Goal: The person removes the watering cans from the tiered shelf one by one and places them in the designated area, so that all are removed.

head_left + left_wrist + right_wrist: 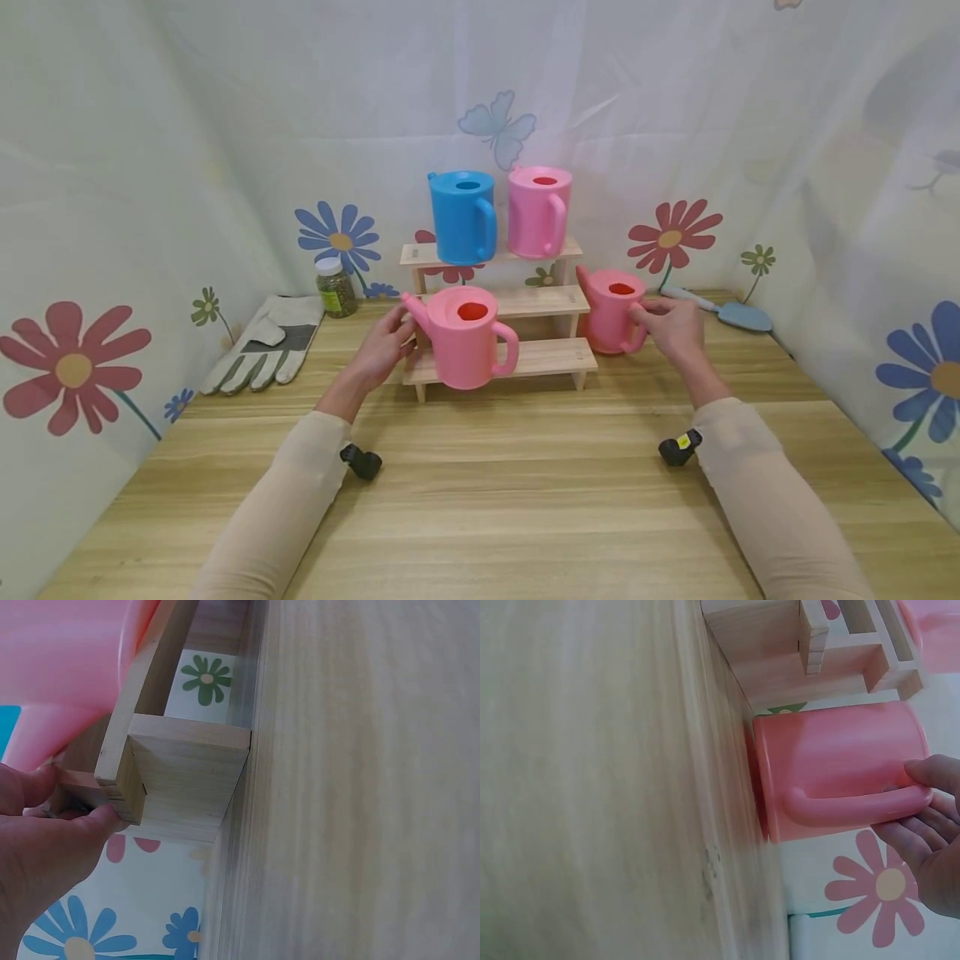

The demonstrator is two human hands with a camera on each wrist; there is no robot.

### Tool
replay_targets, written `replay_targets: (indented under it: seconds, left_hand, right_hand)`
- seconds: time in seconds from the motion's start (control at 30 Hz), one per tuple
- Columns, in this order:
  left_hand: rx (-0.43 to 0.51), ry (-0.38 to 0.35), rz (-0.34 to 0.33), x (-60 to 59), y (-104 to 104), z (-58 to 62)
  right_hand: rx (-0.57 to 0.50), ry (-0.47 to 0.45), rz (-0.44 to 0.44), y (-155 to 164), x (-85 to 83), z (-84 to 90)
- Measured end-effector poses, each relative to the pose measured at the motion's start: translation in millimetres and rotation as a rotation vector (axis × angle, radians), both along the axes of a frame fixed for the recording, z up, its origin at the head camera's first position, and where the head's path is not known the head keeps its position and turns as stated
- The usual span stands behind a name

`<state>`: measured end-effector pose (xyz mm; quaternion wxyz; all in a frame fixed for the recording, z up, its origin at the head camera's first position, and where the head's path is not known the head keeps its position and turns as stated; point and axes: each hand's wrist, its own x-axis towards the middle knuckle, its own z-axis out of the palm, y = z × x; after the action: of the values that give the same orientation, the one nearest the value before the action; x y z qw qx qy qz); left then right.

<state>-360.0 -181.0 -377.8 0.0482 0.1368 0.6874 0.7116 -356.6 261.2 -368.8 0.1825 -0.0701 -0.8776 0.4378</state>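
Note:
A pink watering can stands on the lowest step of a wooden stepped stand, its spout toward the left. Beside that spout, my left hand grips the stand's left end; in the left wrist view the thumb lies against the board's end. My right hand holds the upper handle of a second pink watering can, right of the stand. Thumb and fingers go round that handle in the right wrist view. This can is at the tabletop; whether its whole base touches is unclear.
On the top step stand a blue watering can and a lighter pink one. A lidded jar and a work glove are at the left. A blue trowel lies back right, near the flowered curtain.

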Motion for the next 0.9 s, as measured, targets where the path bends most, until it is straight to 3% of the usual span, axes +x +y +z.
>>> replay_targets:
  seconds: [0.23,0.73,0.9]
  left_hand:
    - [-0.010,0.008,0.024,-6.5,-1.8,-8.7]
    - [-0.014,0.014,0.023,-5.6,-1.4,-7.4]
    - [-0.018,0.021,0.025,-6.5,-1.7,-6.9]
  right_hand:
    - [0.002,0.032,0.066,-4.9,-1.8,-5.3]
    - [0.041,0.075,0.238,-17.2,-10.6,-7.8]
    - [0.048,0.083,0.249,-21.9,-14.0,-7.9]
